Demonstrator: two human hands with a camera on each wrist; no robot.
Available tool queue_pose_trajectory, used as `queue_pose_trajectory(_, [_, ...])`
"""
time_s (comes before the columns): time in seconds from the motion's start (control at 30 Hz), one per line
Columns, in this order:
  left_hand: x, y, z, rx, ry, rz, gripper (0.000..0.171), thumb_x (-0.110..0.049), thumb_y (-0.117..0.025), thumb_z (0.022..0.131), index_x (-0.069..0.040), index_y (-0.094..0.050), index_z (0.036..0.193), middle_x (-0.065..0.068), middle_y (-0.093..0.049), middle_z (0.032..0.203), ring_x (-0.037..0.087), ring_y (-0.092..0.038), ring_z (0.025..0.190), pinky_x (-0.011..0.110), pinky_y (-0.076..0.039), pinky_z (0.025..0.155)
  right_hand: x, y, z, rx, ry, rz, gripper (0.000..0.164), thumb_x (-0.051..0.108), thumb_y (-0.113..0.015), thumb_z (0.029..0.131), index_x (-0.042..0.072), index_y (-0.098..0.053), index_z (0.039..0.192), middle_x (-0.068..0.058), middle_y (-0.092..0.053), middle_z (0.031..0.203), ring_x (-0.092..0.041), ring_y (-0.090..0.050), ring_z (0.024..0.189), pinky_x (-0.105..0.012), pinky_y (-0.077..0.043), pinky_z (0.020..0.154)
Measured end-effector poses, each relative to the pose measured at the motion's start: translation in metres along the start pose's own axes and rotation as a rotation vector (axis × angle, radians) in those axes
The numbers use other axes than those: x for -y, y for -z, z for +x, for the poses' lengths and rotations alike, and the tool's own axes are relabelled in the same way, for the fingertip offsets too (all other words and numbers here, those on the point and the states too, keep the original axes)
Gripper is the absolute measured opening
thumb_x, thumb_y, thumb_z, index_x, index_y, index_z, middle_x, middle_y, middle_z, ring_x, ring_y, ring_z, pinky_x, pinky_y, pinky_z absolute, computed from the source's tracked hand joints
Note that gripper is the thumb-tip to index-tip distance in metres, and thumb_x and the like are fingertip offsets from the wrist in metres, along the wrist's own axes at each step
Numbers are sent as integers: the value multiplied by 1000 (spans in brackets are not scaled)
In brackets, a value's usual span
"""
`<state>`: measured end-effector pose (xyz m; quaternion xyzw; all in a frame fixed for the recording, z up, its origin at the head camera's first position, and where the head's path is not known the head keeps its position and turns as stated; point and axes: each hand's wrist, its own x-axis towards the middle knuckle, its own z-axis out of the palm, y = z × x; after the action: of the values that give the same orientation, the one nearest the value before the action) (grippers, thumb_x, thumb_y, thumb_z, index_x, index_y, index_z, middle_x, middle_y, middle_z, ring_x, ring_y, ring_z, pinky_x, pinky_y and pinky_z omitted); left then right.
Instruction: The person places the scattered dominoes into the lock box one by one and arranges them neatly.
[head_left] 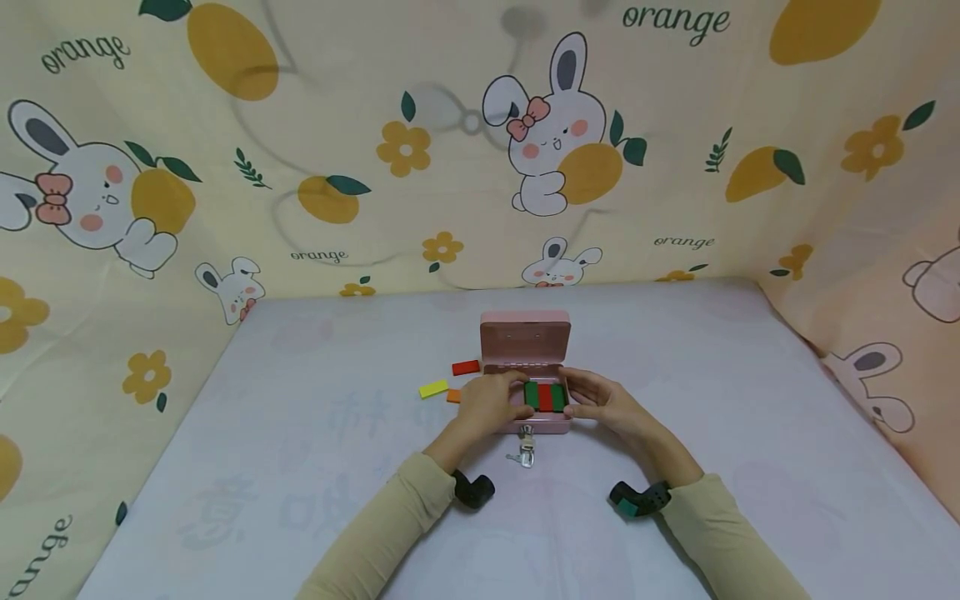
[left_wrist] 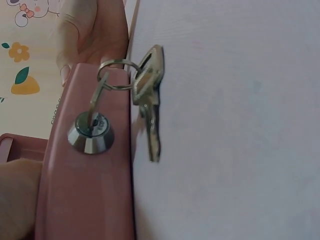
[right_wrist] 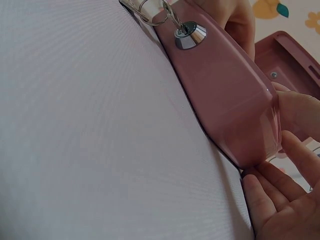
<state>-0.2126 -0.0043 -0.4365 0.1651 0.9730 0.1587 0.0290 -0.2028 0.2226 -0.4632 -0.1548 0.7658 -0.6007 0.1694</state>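
Observation:
A pink metal cash box [head_left: 555, 427] stands with its lid [head_left: 525, 340] raised. Inside lie green blocks [head_left: 558, 398] and a red block [head_left: 545, 398], side by side. My left hand [head_left: 491, 402] reaches over the box's left part, thumb and fingers down inside beside the blocks; I cannot tell whether they hold one. At the right end, my right hand [head_left: 603, 400] touches the wall with extended fingers [right_wrist: 280, 182]. A key sits in the round lock [left_wrist: 92, 132] on the front, and a second key [left_wrist: 150, 100] hangs from its ring.
Left of the box lie a red block [head_left: 466, 367], a yellow block [head_left: 433, 389] and an orange block [head_left: 453, 396], the last partly behind my left hand. A white cloth covers the table [head_left: 337, 500]. Behind it hangs a printed curtain [head_left: 450, 192] with rabbits and oranges.

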Motion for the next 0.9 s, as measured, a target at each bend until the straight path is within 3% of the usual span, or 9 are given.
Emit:
queue_pose_trajectory(0.17, [-2,0,0,7,14,18,48,-48,-75,79,-29,-64,122,3,-71,90,16,-52,67,23,-33,54,-2,0,0,1,-1,-2,70,17,-66,90,1,-31,149,-23,-27,157,-45,-27,145,-35,-34,111])
queue_pose_trajectory(0.4, [-3,0,0,21,34,36,49,-48,-75,79,-29,-64,123,2,-72,98,16,-51,69,24,-33,56,-3,1,0,-3,-1,23,71,15,-66,89,0,-30,149,-24,-25,157,-43,-26,145,-16,-38,106])
queue_pose_trajectory(0.67, [-6,3,0,36,41,53,51,-47,-76,78,-28,-64,123,1,-72,103,15,-52,72,24,-33,57,-3,1,0,-6,-2,-7,71,15,-66,90,1,-30,149,-24,-26,157,-43,-27,145,-32,-34,111])
queue_pose_trajectory(0.9, [-6,2,1,54,50,79,53,-50,-76,76,-31,-64,123,1,-71,98,15,-51,71,23,-33,56,-3,1,1,-2,-9,-5,71,16,-66,90,2,-30,149,-25,-26,157,-44,-26,145,-36,-33,111])
